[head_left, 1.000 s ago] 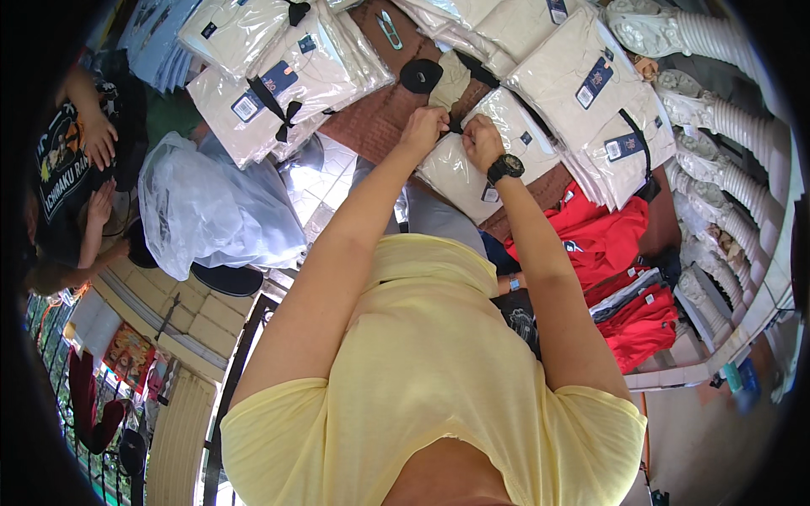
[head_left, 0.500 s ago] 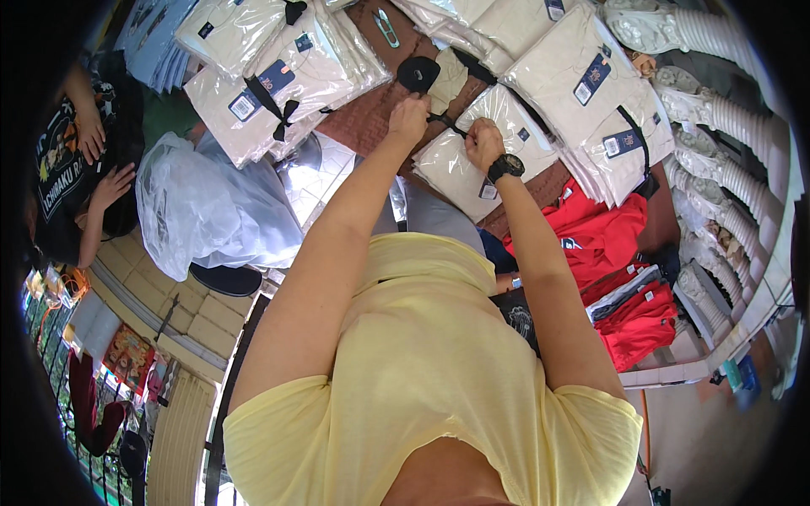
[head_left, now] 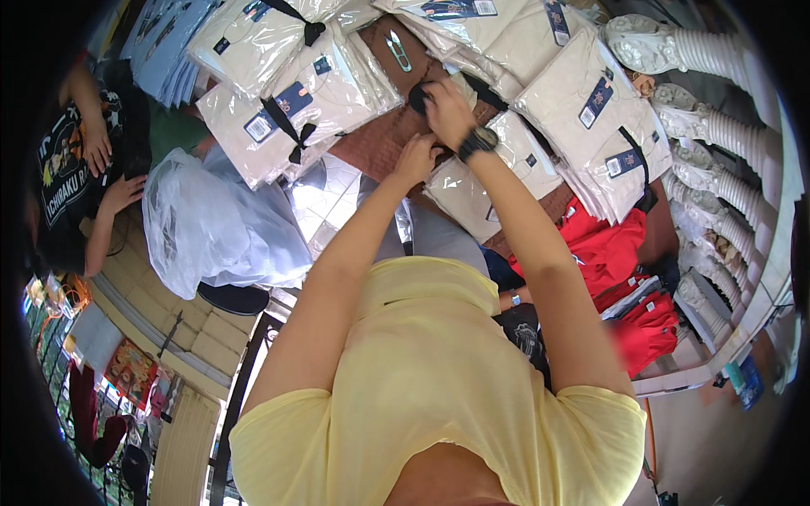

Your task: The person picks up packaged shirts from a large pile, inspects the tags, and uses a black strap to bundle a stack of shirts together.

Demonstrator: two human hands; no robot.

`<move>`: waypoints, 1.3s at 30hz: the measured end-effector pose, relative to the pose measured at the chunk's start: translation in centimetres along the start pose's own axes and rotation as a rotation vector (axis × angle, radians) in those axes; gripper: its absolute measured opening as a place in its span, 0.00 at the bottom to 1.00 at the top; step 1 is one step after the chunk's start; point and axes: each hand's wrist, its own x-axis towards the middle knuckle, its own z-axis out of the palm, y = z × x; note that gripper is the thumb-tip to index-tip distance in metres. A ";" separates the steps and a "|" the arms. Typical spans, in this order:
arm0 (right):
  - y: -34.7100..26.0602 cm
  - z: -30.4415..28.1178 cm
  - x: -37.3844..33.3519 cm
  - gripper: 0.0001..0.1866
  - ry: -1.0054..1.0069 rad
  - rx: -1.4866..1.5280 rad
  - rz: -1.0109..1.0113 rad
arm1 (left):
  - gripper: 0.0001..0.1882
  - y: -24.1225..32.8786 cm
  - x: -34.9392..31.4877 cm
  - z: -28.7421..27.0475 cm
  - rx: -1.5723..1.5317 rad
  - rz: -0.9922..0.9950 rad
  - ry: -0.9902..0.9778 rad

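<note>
A stack of folded cream garments in clear plastic (head_left: 521, 150) lies before me on the brown cloth (head_left: 369, 135). My left hand (head_left: 417, 160) is closed beside the stack's left corner, with a bit of black ribbon showing at its fingertips. Farther away, my right hand (head_left: 450, 111) bends over a dark roll of ribbon (head_left: 417, 98), its fingers closed at the edge and hiding part of it. Beyond the roll lies a pair of thread snips (head_left: 397, 52). Black ribbon bows fasten the bagged garments (head_left: 337, 93) at left, and a black band crosses the stack (head_left: 574, 135) at right.
A crumpled clear plastic bag (head_left: 215, 232) bulges at left, near another person's hand (head_left: 125, 194). Light blue garments (head_left: 169, 59) are piled at the far left. Red clothing (head_left: 603, 244) lies to the right, along white balusters (head_left: 717, 42) that edge the work area.
My right hand has left the stretched ribbon and moved up and left to the dark roll. The left hand has dropped slightly nearer to me. The view has shifted a little.
</note>
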 end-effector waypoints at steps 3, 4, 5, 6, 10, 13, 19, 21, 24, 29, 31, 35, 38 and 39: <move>0.1 5.8 6.7 0.10 0.007 -0.263 0.074 | 0.11 1.0 0.1 -0.2 -0.056 -0.098 -0.029; 0.1 7.6 8.4 0.11 -0.031 -0.341 0.126 | 0.16 -0.7 0.4 0.4 -0.050 -0.004 -0.062; 0.5 9.0 9.4 0.12 -0.068 -0.426 0.190 | 0.18 -0.7 0.5 0.4 -0.059 0.020 -0.041; 0.6 9.7 10.1 0.12 -0.027 -0.456 0.223 | 0.20 -0.3 0.3 0.4 -0.071 0.044 -0.021; -1.0 10.3 10.8 0.12 0.052 -0.285 0.530 | 0.25 -3.0 0.2 1.9 -0.250 0.116 -0.126; -2.6 8.0 9.4 0.14 0.026 -0.134 0.547 | 0.26 -4.0 0.8 3.3 -0.411 0.150 -0.174; -8.0 -1.7 -2.7 0.11 0.509 0.003 0.557 | 0.21 1.9 2.4 -0.6 -0.219 0.014 -0.166; -7.5 -3.1 -8.4 0.11 0.333 0.115 0.863 | 0.13 -1.8 3.1 1.8 -0.046 0.100 -0.110; -6.2 -1.8 -13.6 0.10 0.424 0.767 1.030 | 0.07 -0.2 3.9 1.2 -0.057 -0.029 -0.178; -4.9 0.8 -13.8 0.20 0.330 1.110 1.320 | 0.07 -1.2 4.2 0.8 -0.091 0.015 -0.238; -4.5 1.4 -12.8 0.23 0.315 1.203 1.523 | 0.08 -0.9 4.1 0.8 -0.130 -0.061 -0.255; -3.0 2.5 -12.6 0.29 0.280 1.132 1.631 | 0.11 -1.0 4.6 1.0 0.050 -0.130 -0.366; -2.7 2.4 -12.5 0.29 0.217 1.192 1.648 | 0.12 -1.7 4.6 1.2 0.073 -0.020 -0.329; -2.4 2.5 -12.6 0.30 0.191 1.242 1.647 | 0.12 -1.7 4.7 1.3 0.043 -0.017 -0.336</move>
